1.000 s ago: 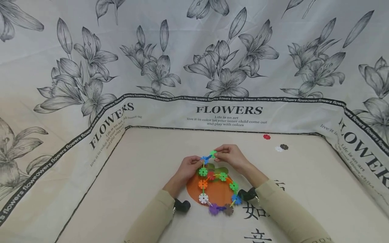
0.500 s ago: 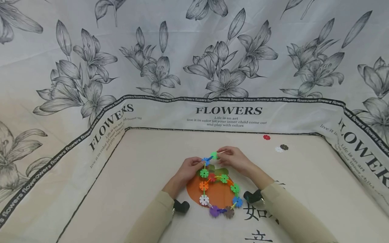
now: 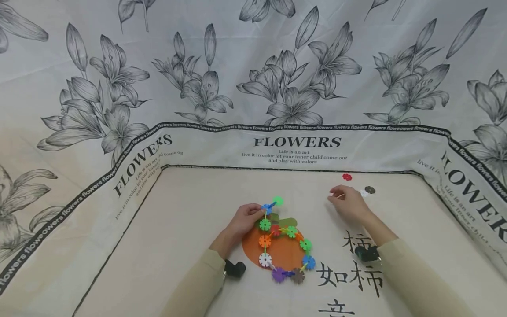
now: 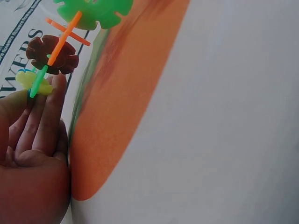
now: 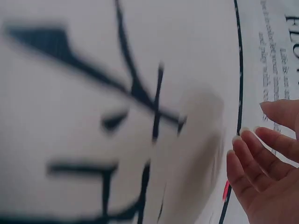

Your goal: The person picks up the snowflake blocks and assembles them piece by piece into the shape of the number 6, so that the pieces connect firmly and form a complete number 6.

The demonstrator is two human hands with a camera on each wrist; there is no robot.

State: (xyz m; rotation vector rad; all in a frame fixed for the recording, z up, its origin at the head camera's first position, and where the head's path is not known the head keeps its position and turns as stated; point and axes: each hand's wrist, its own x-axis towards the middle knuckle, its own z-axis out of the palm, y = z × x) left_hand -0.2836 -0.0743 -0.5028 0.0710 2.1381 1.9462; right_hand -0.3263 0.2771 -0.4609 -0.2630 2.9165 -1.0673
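In the head view my left hand (image 3: 246, 219) pinches the upper end of a chain of interlocking plastic snowflake discs (image 3: 265, 241), near a blue disc (image 3: 266, 209). A bright green disc (image 3: 278, 201) sticks out past it at the far tip. The left wrist view shows my thumb and fingertips on the chain, beside a brown disc (image 4: 52, 54). My right hand (image 3: 348, 202) is off to the right, apart from the chain. Its fingers are loosely bent, with nothing seen between them in the right wrist view.
Loose discs lie at the back right: a red one (image 3: 347, 177), a brown one (image 3: 370, 189) and a white one (image 3: 363, 193) partly behind my right hand. The cloth (image 3: 198, 189) bears a printed orange fruit (image 3: 253, 246) and black characters; flower-printed cloth rises behind.
My right hand has left the green disc at the chain's tip and moved right, towards the loose discs. My left hand still pinches the chain in nearly the same place.
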